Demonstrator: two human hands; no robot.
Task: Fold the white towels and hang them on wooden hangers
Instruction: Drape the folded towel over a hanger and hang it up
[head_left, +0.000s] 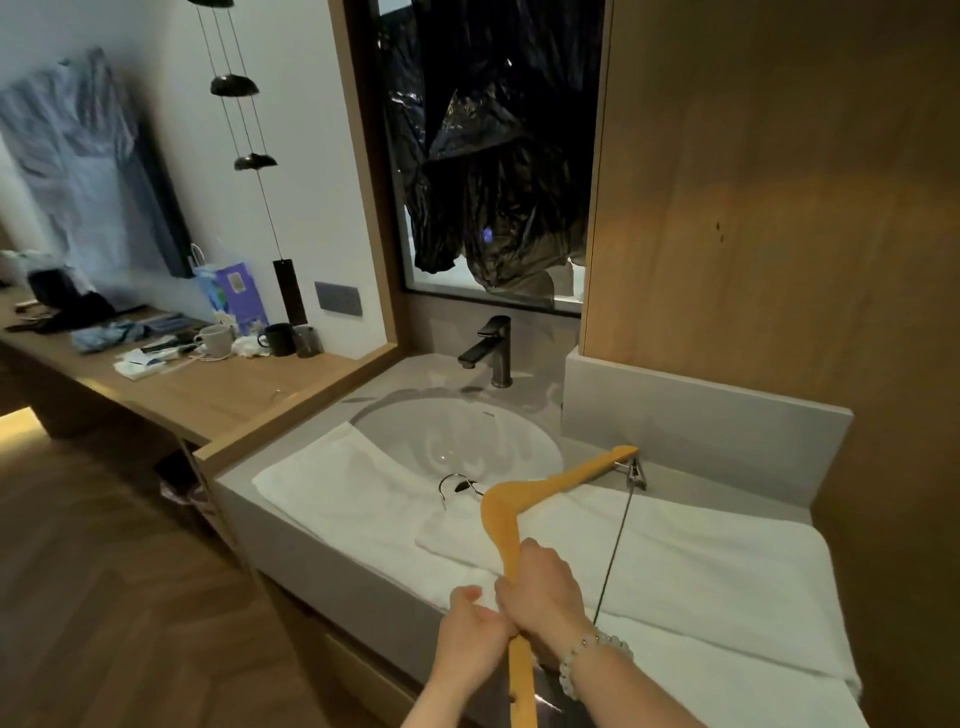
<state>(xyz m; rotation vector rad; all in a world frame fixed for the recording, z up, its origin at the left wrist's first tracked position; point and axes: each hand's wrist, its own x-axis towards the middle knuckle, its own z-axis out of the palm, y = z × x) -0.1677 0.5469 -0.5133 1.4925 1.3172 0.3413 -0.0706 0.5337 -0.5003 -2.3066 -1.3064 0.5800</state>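
Over the sink (410, 431), the right hand (540, 587) and left hand (475, 626) both clutched the wooden hanger (550, 483). The white towel (701, 561) lay flat beneath (hanging stage, I judged), needing to be draped over the bar.

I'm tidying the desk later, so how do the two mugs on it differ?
The white mug is pale, while the black mug is dark. The white mug stands further left, and the black mug is nearer the sink. Both stand upright on the wooden desk with their handles pointing left.
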